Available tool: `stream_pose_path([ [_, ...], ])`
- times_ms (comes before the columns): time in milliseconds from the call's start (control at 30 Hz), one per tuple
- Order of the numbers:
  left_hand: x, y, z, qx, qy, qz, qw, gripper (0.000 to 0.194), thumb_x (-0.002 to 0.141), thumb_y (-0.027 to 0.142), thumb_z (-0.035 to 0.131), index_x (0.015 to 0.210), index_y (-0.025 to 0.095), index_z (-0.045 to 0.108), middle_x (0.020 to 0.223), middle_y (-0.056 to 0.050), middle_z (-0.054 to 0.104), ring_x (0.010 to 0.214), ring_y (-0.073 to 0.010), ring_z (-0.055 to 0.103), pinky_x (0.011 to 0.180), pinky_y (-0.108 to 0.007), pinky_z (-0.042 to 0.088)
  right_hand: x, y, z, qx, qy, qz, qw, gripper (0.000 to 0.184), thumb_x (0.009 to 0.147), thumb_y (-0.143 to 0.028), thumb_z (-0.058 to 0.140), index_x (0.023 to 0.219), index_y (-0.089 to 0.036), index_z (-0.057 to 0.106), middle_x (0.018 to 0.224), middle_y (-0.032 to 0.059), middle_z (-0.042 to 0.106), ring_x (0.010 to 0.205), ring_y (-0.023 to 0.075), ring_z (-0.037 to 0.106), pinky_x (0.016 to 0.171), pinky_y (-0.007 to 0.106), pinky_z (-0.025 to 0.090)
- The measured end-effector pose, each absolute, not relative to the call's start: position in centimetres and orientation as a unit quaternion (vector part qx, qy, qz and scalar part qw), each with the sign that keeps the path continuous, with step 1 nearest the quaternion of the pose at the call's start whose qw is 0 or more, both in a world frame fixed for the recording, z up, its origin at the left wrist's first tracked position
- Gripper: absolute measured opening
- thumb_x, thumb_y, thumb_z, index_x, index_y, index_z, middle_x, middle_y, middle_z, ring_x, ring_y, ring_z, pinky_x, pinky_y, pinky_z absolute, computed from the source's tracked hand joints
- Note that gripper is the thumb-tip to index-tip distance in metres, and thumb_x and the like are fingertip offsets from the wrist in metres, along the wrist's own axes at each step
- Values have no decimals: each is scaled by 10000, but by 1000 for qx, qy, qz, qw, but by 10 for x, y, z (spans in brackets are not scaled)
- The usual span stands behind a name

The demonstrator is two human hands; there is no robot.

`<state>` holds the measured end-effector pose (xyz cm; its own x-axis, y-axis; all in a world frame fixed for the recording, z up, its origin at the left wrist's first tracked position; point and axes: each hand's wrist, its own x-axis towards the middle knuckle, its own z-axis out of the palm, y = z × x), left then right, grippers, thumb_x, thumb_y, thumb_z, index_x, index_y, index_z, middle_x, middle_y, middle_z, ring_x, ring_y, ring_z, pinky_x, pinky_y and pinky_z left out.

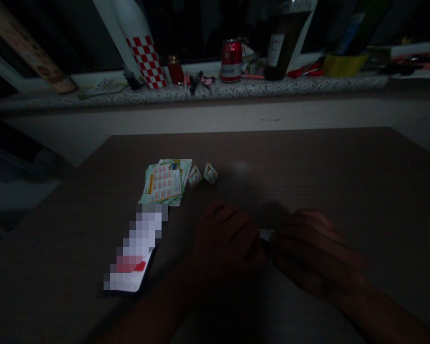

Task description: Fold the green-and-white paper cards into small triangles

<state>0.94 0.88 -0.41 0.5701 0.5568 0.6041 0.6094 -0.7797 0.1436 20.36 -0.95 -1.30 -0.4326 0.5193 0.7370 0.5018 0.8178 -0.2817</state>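
Observation:
Close together over the dark wooden table [344, 177], my left hand [231, 234] and my right hand [315, 243] are both closed. Between their fingertips shows a small pale piece of paper [266, 234], mostly hidden by the fingers and the dim light. Two small folded paper pieces, a left one [195, 176] and a right one [210, 173], stand beyond my left hand. Beside them lies a loose stack of printed green-and-white paper cards [164, 184]. A phone [136, 258] with a lit, partly blurred screen rests left of my left hand.
Behind the table runs a granite windowsill [114, 99]. On it stand a red-and-white checkered bottle [146, 57], a small red jar [174, 70], a red can [231, 60], a dark labelled bottle [281, 48] and a yellow pot [345, 64]. A patterned tube [32, 48] leans at left.

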Motion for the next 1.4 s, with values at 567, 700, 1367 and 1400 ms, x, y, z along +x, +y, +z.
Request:
stream_pose_path([
  [567, -23, 22, 3, -833, -423, -349, 70, 60, 748, 172, 598, 702, 180, 560, 730, -28, 609, 715, -183, 555, 704, -350, 425, 213, -6, -2, -338, -807, 21, 483, 202, 700, -24, 680, 827, -180, 652, 692, 37, 681, 640, 194, 647, 636, 388, 512],
  [700, -13, 13, 0, -817, -425, -389, -40, 226, 745, 207, 648, 954, 166, 572, 978, -74, 619, 939, -213, 569, 837, -364, 457, 211, -7, -12, -343, -790, 77, 503, 265, 686, -6, 683, 869, -194, 654, 749, 28, 678, 694, 193, 652, 663, 373, 521],
  [1367, 9, 8, -21, -524, -449, -292, -662, 154, 809, 300, 649, 847, 152, 670, 770, -15, 687, 679, -141, 632, 602, -232, 472, 201, -6, -32, -472, -658, 369, 456, 96, 781, -164, 659, 864, -205, 638, 738, -3, 675, 642, 111, 651, 577, 189, 536],
  [1400, 9, 8, -21, -522, -447, -294, -664, 152, 808, 297, 650, 862, 156, 664, 778, -14, 687, 684, -143, 635, 607, -235, 477, 200, -6, -33, -467, -664, 371, 451, 85, 786, -164, 655, 857, -207, 638, 733, -6, 672, 637, 109, 648, 574, 188, 534],
])
